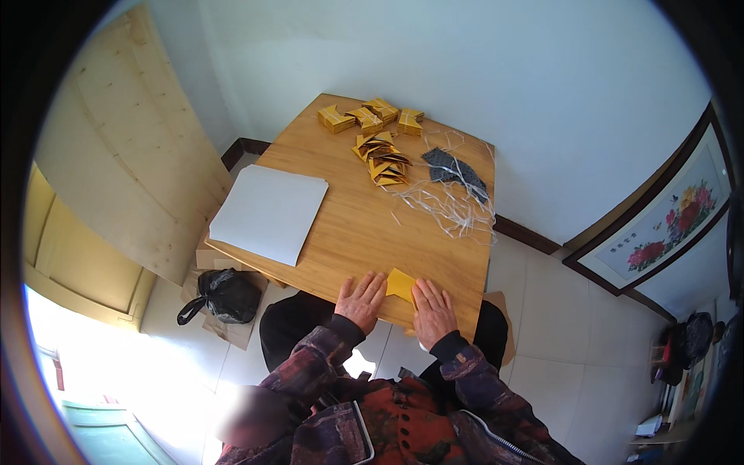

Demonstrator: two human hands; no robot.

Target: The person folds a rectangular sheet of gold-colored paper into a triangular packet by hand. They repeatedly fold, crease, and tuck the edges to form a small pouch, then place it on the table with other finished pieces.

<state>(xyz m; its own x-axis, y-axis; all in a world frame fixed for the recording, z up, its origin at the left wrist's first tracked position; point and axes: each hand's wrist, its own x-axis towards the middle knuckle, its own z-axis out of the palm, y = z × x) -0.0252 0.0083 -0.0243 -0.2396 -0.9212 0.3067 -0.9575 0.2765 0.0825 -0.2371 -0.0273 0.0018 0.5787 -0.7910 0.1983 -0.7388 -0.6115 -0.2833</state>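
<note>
A small folded piece of golden-yellow paper [401, 285] lies at the near edge of the wooden table, between my hands. My left hand [361, 303] rests flat beside the paper's left edge, fingers stretched out. On the other side, my right hand [435, 310] lies over the paper's right edge with its fingers extended. Whether either palm covers more of the paper is hidden. Farther up the table sits a loose heap of similar folded yellow papers [381, 159]. Behind it stand several tied bundles [372, 116] of the same paper.
A stack of white sheets [271, 213] lies at the table's left. Tangled white strings [457, 209] and a dark grey cloth [453, 172] are at the right. On the floor to the left is a black plastic bag [229, 295]. A framed flower picture [659, 217] leans at the right wall.
</note>
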